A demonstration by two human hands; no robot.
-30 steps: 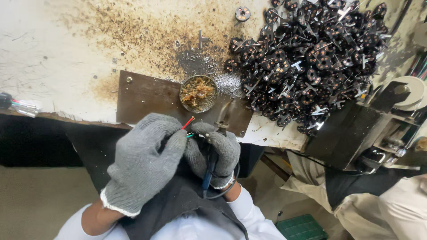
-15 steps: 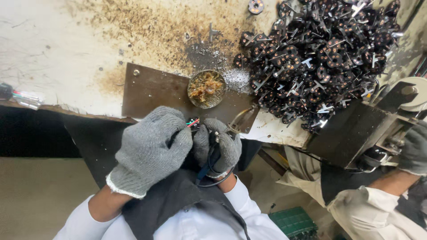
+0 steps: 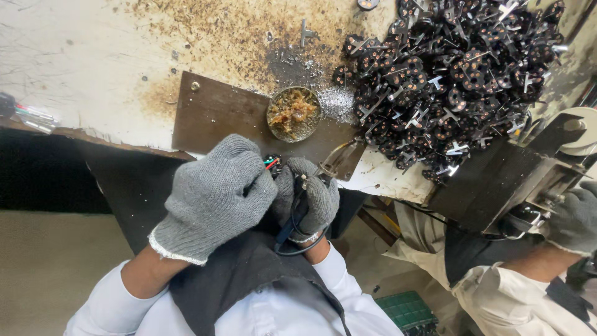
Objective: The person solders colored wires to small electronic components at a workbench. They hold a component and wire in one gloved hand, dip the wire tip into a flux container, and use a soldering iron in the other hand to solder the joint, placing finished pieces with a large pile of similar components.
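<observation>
Both my hands wear grey knit gloves and meet at the near edge of a stained bench. My left hand (image 3: pixel 214 196) pinches a small black part with red and green wires (image 3: pixel 272 163). Gripped in my right hand (image 3: pixel 309 196) is a soldering iron (image 3: pixel 333 163) with a blue handle and black cord; its tip points toward the bench edge. Just beyond the hands a small round tin of brown flux (image 3: pixel 293 114) sits on a dark metal plate (image 3: pixel 214 115).
A large heap of black round parts with metal tabs (image 3: pixel 451 78) covers the bench at right. Another person's gloved hand (image 3: pixel 575 218) rests by a black machine (image 3: pixel 497 180) at far right. Pens (image 3: pixel 31 118) lie at the left edge. A green crate (image 3: pixel 407 311) is on the floor.
The view has shifted slightly, so the bench sits higher and farther right. My hands stay together on the wired part. Another person's gloved hand came into view at the right.
</observation>
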